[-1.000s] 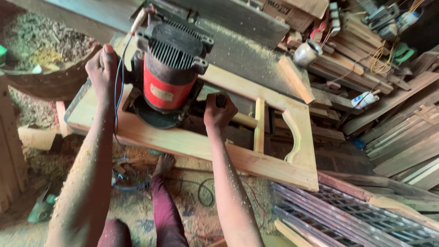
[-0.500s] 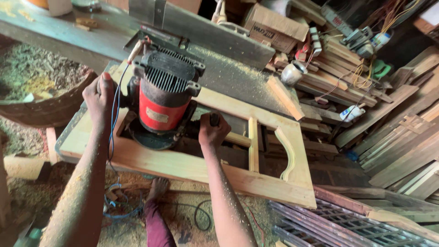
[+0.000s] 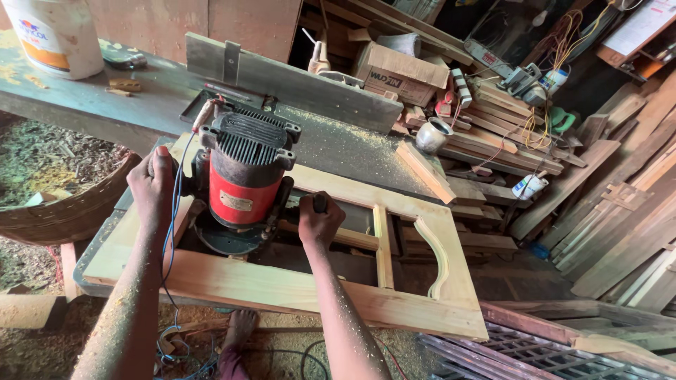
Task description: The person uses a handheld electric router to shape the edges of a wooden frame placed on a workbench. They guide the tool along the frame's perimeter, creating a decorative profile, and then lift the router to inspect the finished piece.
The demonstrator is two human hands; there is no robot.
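- The left hand point(image 3: 153, 184) and right hand point(image 3: 319, 222) are each gripping a side handle of the red router point(image 3: 244, 184), fingers wrapped tight; the router is sitting between them on the wooden frame point(image 3: 296, 285).
- Even downward pressure from both hands is probably keeping the base flat.
- The blue cord point(image 3: 171, 232) is hanging by the left fingers.
- Beyond the right fingers, open rail is running toward the curved piece point(image 3: 431, 253).

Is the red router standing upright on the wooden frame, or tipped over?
Upright. The router stands base-down on the wooden frame, vented cap on top, with the left hand and right hand gripping its side handles.
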